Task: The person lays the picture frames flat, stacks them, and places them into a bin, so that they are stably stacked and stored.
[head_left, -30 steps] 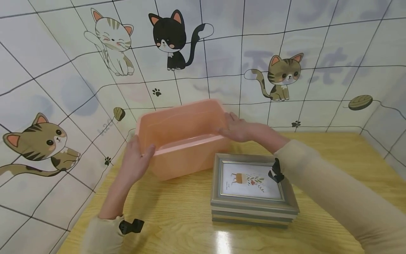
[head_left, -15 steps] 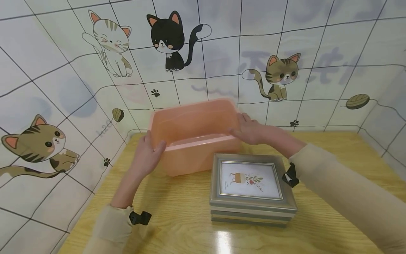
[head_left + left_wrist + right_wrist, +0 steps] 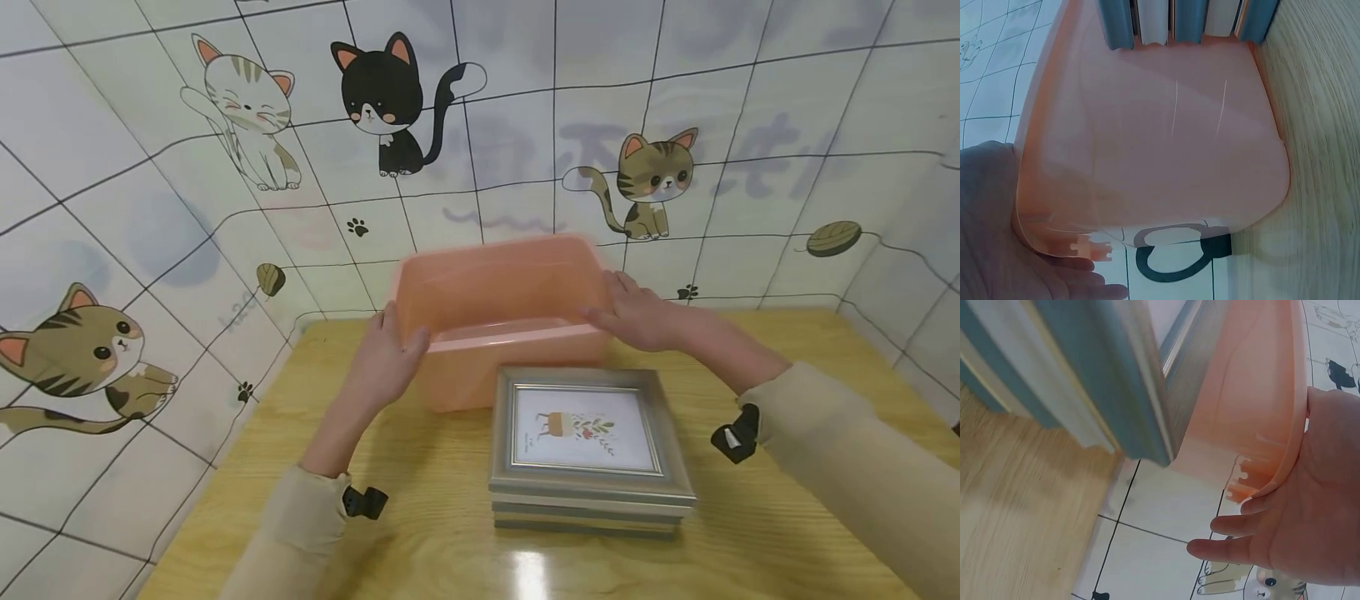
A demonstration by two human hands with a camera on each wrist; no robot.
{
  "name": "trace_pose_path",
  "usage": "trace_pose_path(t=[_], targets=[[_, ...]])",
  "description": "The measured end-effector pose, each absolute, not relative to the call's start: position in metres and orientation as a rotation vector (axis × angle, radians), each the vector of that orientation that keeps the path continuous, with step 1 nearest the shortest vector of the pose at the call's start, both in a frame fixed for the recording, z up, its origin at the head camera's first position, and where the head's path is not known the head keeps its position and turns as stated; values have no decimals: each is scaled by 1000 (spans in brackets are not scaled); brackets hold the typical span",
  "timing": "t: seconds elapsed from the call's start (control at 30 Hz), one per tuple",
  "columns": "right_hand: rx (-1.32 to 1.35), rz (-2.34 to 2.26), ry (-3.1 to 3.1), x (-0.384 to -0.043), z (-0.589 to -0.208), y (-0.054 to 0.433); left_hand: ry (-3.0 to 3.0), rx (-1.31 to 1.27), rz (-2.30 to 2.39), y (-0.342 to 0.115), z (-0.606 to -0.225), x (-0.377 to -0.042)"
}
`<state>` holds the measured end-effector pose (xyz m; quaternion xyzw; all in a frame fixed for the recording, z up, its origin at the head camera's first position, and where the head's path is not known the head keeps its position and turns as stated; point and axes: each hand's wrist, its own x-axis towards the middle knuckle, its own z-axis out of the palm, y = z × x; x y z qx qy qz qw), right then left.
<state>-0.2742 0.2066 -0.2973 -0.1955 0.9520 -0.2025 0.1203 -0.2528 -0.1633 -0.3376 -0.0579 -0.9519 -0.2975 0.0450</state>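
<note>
A peach-coloured plastic bin stands at the back of the table, its open top tipped toward me. My left hand grips its left end, thumb over the rim and fingers along the outside. At the other end my right hand holds the rim the same way; in the right wrist view its fingers stretch out past the bin's wall. Right in front of the bin lies a stack of silver-grey picture frames, the top one showing a flower print. The stack hides part of the bin's front wall.
The wood-grain table meets a tiled, cat-patterned wall close behind the bin. Another wall runs along the left side. Small black devices are strapped at both wrists.
Both hands have slid the bin to the right along the back of the table, so more of it now sits behind the frames. The stack stays where it was.
</note>
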Motion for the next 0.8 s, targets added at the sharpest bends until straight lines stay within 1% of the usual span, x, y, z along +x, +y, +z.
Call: trace_pose_path(t=[0.43, 0.8], targets=[[-573, -622, 2857, -270, -308, 239, -2901, -220, -836, -133, -340, -261], [-546, -722, 2886, -264, -314, 264, -2854, -282, -1004, -110, -339, -266]])
